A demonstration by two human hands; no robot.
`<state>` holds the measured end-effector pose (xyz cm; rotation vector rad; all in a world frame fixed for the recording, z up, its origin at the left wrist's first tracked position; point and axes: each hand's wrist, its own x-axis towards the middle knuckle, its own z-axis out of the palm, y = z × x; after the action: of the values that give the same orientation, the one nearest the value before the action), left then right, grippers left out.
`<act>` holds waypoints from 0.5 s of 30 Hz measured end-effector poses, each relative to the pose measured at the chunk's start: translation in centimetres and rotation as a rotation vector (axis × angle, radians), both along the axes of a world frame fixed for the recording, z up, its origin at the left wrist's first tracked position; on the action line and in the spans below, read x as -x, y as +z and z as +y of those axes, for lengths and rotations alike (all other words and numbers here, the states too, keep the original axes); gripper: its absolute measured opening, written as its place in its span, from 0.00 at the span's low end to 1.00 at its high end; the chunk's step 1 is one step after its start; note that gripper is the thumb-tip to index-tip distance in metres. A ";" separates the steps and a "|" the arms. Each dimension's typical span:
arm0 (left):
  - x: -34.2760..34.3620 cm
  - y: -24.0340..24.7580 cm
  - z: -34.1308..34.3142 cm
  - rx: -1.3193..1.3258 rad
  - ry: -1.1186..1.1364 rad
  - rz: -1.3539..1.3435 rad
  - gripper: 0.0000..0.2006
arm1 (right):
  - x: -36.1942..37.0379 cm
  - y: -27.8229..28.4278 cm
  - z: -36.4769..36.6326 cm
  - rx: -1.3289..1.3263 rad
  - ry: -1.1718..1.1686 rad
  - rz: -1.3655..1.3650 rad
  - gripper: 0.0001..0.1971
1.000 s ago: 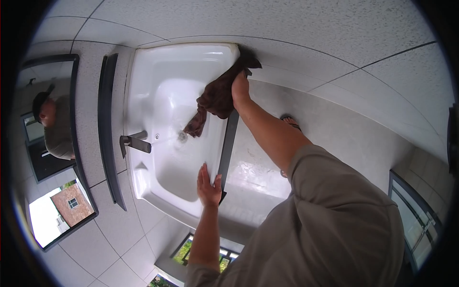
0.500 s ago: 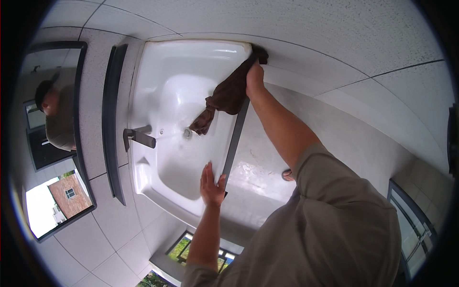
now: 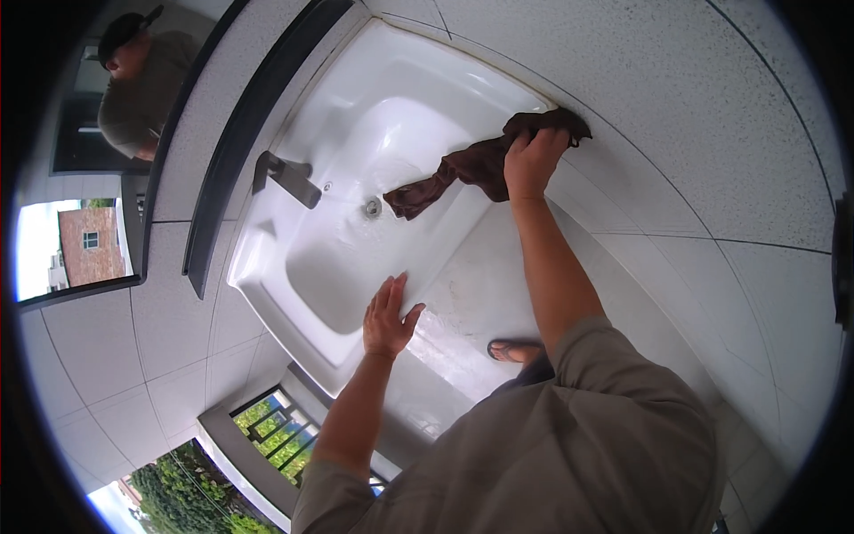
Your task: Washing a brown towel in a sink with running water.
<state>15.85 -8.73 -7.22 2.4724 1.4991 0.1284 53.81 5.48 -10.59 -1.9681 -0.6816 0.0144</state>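
A dark brown wet-looking cloth (image 3: 480, 166) drapes over the front right corner of a white sink (image 3: 334, 289). Its crumpled tail hangs down into the basin, close to the drain (image 3: 372, 207). My right hand (image 3: 535, 163) is closed over the cloth's upper part at that corner, pressing it on the rim near the wall. On the front rim to the left, my left hand (image 3: 388, 318) rests with fingers outstretched and thumb apart, holding nothing.
A dark grey faucet (image 3: 292, 181) stands at the sink's back edge. Behind it run a black shelf (image 3: 258, 125) and a mirror (image 3: 107, 191). A tiled wall (image 3: 640, 160) borders the sink's right side. Below lies a wet pale floor (image 3: 463, 343), with my sandaled foot (image 3: 511, 351) on it.
My view has turned and shifted. The right hand, fingers now curled downward, has moved over the top of the cloth at the corner. The left hand still rests on the front rim.
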 end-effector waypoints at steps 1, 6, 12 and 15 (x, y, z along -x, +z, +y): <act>-0.1 0.0 0.0 0.011 -0.002 -0.008 0.35 | -0.1 -0.2 -0.4 0.001 0.013 -0.215 0.13; -0.8 1.3 0.2 0.035 0.037 -0.057 0.35 | -2.0 1.0 -2.1 0.153 0.124 -0.552 0.15; -1.1 2.1 0.0 0.084 0.059 -0.002 0.36 | -4.6 1.8 -3.7 0.122 0.271 -0.783 0.16; -1.0 1.5 0.3 0.093 0.043 0.011 0.37 | -6.3 2.7 -2.4 0.224 0.338 -0.802 0.14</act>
<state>16.85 -8.40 -5.75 2.3730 1.5271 0.0517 60.15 3.09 -7.89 -2.0233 -1.5817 -0.5359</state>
